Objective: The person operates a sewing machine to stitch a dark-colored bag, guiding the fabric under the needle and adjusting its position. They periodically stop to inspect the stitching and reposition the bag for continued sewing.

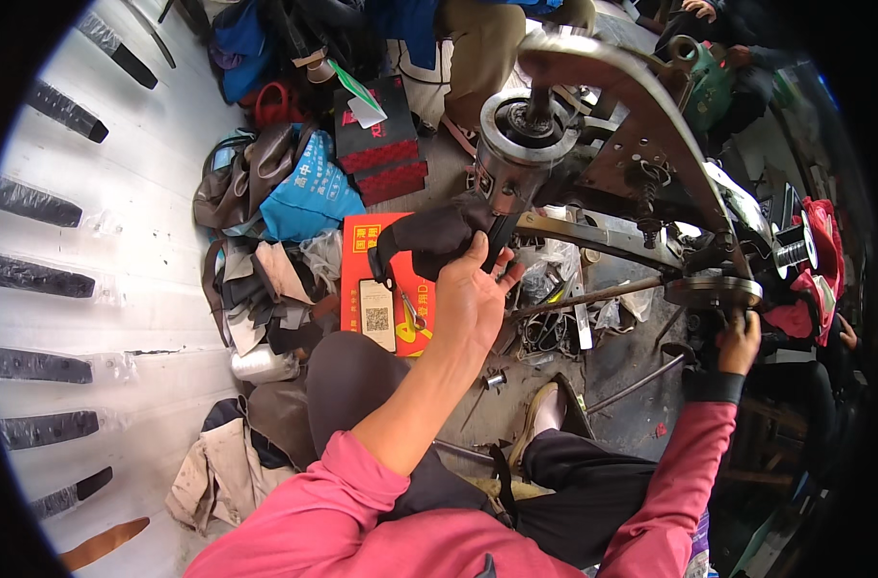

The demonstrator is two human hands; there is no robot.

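Note:
A hand-cranked sewing machine (620,69) of worn metal stands in front of me, its round cylinder head (516,183) at the left end of the arched frame. Just below that head, my left hand (470,294) grips a soft black piece with a curved strap (439,239); whether it is a shoe or a bag I cannot tell. Its far side meets the machine's narrow arm (593,233). My right hand (738,342) is closed on the edge of the metal hand wheel (714,292) at the machine's right. The right fingertips are partly hidden by the wheel.
Left of my knee lie a red-orange box (362,308), scissors (412,310) and leather scraps (266,289). Beyond are a blue bag (319,197) and a dark red box (381,125). Black strips (39,275) line the white surface at left. Another person's legs (482,48) are behind the machine.

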